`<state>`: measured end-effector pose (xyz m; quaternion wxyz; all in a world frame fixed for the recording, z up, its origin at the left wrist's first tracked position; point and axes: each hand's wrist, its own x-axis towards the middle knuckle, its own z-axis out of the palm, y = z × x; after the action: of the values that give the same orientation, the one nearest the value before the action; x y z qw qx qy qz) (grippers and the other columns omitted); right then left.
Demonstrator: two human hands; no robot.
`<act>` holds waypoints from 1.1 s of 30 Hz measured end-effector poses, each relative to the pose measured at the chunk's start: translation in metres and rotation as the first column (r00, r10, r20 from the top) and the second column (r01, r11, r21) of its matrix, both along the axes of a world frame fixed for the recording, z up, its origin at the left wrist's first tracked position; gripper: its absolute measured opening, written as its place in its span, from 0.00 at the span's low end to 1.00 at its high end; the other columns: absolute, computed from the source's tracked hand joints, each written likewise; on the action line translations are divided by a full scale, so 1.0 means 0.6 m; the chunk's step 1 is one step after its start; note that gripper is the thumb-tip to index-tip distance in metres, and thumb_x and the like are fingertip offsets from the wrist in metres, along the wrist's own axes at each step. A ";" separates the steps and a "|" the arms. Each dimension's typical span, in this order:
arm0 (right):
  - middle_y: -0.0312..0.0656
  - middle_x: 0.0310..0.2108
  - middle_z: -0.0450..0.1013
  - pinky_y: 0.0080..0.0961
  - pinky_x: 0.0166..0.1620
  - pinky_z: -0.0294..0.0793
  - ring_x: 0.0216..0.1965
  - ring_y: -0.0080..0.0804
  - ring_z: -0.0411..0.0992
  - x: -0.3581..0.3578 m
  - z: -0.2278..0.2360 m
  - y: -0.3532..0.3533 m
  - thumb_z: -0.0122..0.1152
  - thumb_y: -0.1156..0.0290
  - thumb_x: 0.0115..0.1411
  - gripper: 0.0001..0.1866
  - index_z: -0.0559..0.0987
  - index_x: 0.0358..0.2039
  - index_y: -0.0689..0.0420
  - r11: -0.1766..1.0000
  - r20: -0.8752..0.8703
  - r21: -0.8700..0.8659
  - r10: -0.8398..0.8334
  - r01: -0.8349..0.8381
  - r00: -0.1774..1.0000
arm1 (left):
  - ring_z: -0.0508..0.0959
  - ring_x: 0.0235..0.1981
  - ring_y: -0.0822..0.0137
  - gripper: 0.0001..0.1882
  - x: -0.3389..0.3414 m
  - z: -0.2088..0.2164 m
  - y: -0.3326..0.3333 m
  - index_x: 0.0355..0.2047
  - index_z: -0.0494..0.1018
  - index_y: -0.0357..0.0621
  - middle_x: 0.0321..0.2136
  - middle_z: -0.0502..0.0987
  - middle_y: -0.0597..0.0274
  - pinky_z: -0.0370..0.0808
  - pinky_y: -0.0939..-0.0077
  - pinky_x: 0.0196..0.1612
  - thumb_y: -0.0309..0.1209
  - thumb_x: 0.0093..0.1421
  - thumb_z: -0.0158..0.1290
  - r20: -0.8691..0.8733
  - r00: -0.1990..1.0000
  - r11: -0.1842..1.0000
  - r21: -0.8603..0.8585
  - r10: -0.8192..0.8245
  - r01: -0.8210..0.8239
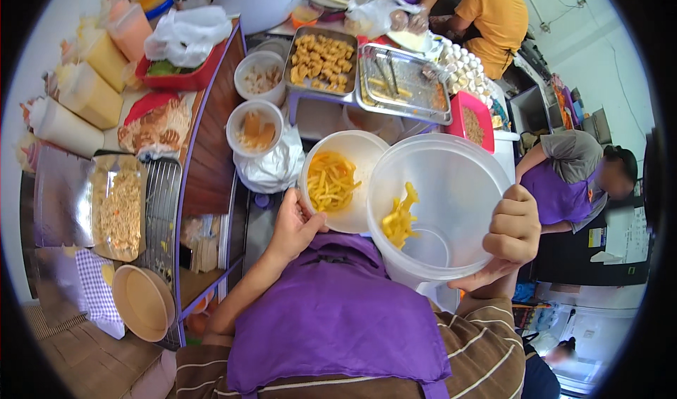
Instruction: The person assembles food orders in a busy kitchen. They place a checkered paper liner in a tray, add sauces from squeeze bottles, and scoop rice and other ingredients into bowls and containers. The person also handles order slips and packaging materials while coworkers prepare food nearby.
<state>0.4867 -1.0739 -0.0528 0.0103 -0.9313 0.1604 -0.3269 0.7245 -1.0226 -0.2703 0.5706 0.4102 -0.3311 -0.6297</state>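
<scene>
My left hand (288, 224) grips the near left side of a white bowl (364, 158), thumb at the rim. In that bowl lies a heap of yellow strips (331, 184) that look like French fries. Just to its right, a large translucent plastic tub (451, 180) tilts toward the bowl, their rims touching or overlapping. My right hand (511, 233) has its fingers curled over the tub's right rim, the thumb underneath. A smaller clump of the same strips (400, 219) is in the tub, on its left inner side.
Ahead stand a tray of browned fried pieces (322, 62), a metal tray with tongs (403, 81), tubs (255, 127) and a pink container (471, 120). Sauce bottles (67, 126) line the left counter, above a tray of crumbs (118, 205). A person in purple apron (560, 177) stands right.
</scene>
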 end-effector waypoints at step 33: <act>0.32 0.16 0.66 0.29 0.33 0.55 0.23 0.29 0.65 -0.081 -0.130 -0.490 0.65 0.56 0.42 0.16 0.71 0.18 0.54 0.707 0.219 0.023 -0.693 0.707 0.687 | 0.71 0.24 0.71 0.11 0.076 -0.102 0.249 0.30 0.55 0.45 0.28 0.66 0.61 0.75 0.75 0.25 0.24 0.53 0.47 0.264 0.715 0.548 0.492 0.647 -0.677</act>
<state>0.4383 -1.3676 -0.1307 -0.1277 -0.7592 0.4909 -0.4078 0.7702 -0.8732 -0.3314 0.6109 0.6675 0.0316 -0.4246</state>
